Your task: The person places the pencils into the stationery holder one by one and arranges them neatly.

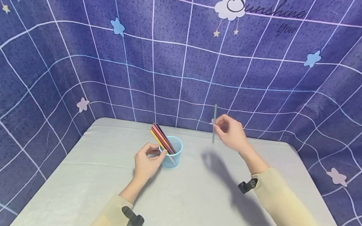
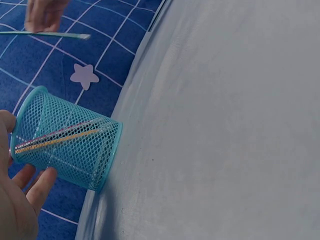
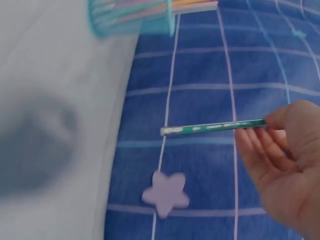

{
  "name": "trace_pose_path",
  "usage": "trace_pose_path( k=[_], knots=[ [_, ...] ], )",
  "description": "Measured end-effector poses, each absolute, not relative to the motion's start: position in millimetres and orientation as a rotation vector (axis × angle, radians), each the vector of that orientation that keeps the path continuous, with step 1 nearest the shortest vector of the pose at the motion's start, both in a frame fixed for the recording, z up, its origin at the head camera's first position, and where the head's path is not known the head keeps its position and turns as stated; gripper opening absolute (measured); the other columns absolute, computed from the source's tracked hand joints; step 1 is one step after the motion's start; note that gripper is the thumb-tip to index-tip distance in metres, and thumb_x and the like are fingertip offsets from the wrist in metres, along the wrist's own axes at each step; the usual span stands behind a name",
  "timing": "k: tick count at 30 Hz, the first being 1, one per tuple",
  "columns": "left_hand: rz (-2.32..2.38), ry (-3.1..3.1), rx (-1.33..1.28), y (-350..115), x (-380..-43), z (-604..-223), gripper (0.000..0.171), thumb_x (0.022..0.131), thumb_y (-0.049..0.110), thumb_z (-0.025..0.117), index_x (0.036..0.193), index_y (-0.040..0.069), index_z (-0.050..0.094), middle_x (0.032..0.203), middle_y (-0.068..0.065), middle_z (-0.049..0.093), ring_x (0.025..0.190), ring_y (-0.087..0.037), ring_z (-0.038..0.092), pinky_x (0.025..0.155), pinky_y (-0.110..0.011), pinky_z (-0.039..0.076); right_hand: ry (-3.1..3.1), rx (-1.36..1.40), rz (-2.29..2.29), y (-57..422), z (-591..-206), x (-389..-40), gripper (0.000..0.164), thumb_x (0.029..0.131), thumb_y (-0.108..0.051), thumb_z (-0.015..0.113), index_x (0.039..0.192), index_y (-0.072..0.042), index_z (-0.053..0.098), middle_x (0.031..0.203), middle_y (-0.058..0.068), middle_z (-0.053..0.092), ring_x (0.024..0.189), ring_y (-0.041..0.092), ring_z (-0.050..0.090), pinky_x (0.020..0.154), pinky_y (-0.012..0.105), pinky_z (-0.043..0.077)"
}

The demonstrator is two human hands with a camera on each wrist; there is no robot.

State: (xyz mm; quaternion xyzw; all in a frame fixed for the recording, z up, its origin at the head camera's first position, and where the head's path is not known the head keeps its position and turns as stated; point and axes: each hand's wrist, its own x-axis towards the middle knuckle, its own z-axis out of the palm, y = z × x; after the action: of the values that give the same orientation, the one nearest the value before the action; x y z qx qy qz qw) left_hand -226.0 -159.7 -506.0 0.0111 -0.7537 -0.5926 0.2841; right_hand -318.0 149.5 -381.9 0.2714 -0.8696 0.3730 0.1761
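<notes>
A light blue mesh pencil cup [image 1: 173,162] stands on the table, with several colored pencils [image 1: 163,138] leaning left out of its mouth. My left hand [image 1: 146,162] holds the cup at its rim on the left side, thumb in front and fingers behind. Through the mesh in the left wrist view, a yellow pencil [image 2: 75,138] shows inside. To the right of the cup, my right hand [image 1: 231,134] pinches a green pencil [image 3: 210,127] between thumb and fingers. The pencil is upright in the head view, above the table, its lower end whitish.
A pale grey cloth covers the table [image 1: 177,205]. Behind and at both sides hangs a blue curtain [image 1: 169,55] with white grid lines, stars and clouds. Shadow [image 1: 227,177] from my right arm falls across the tabletop. Each wrist wears a small black camera mount [image 1: 248,185].
</notes>
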Motion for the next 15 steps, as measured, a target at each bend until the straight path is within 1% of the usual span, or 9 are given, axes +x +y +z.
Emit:
trace_pose_path(
  k=[2,5,8,10,12,15],
  knots=[
    [-1.587,-2.018,0.030,-160,-226,-507,0.025,0.084,0.015,0.092,0.098,0.005,0.074,0.105,-0.016,0.079,0.094,-0.036,0.079,0.076,-0.039,0.072,-2.409,0.807,1.105,136,-380,-316,0.007,0.099,-0.008,0.072,0.102,-0.005,0.066,0.096,0.011,0.076,0.091,0.026,0.075,0.083,0.042,0.071],
    [-1.579,-2.026,0.031,-161,-226,-507,0.024,0.084,0.015,0.092,0.098,0.006,0.074,0.104,-0.015,0.079,0.094,-0.034,0.079,0.076,-0.034,0.071,-2.336,0.882,1.230,118,-382,-314,0.009,0.099,-0.004,0.072,0.102,-0.004,0.063,0.097,0.012,0.075,0.095,0.028,0.077,0.086,0.034,0.071],
    [-1.572,-2.023,0.032,-161,-226,-508,0.025,0.084,0.014,0.092,0.097,0.006,0.073,0.103,-0.014,0.079,0.093,-0.033,0.079,0.075,-0.029,0.071,-2.265,0.966,1.369,102,-384,-311,0.010,0.097,0.002,0.070,0.100,-0.002,0.062,0.096,0.016,0.076,0.095,0.033,0.078,0.088,0.031,0.070],
    [-1.572,-2.023,0.031,-161,-226,-507,0.025,0.083,0.014,0.092,0.097,0.006,0.073,0.103,-0.014,0.079,0.093,-0.033,0.079,0.075,-0.027,0.070,-2.217,1.015,1.465,92,-385,-309,0.011,0.095,0.007,0.069,0.100,0.001,0.062,0.094,0.018,0.076,0.092,0.036,0.078,0.085,0.032,0.071],
    [-1.575,-2.023,0.027,-161,-226,-507,0.025,0.083,0.014,0.092,0.098,0.005,0.073,0.103,-0.014,0.079,0.092,-0.034,0.079,0.074,-0.026,0.070,-2.191,1.050,1.530,83,-386,-307,0.013,0.093,0.010,0.068,0.101,0.002,0.062,0.093,0.020,0.076,0.090,0.036,0.078,0.084,0.032,0.071],
    [-1.587,-2.024,0.026,-161,-227,-508,0.025,0.084,0.015,0.092,0.098,0.005,0.073,0.102,-0.015,0.079,0.092,-0.034,0.079,0.074,-0.026,0.070,-2.195,1.072,1.583,71,-389,-305,0.015,0.091,0.011,0.067,0.101,0.002,0.062,0.093,0.020,0.076,0.090,0.030,0.077,0.087,0.031,0.071]
  ],
)
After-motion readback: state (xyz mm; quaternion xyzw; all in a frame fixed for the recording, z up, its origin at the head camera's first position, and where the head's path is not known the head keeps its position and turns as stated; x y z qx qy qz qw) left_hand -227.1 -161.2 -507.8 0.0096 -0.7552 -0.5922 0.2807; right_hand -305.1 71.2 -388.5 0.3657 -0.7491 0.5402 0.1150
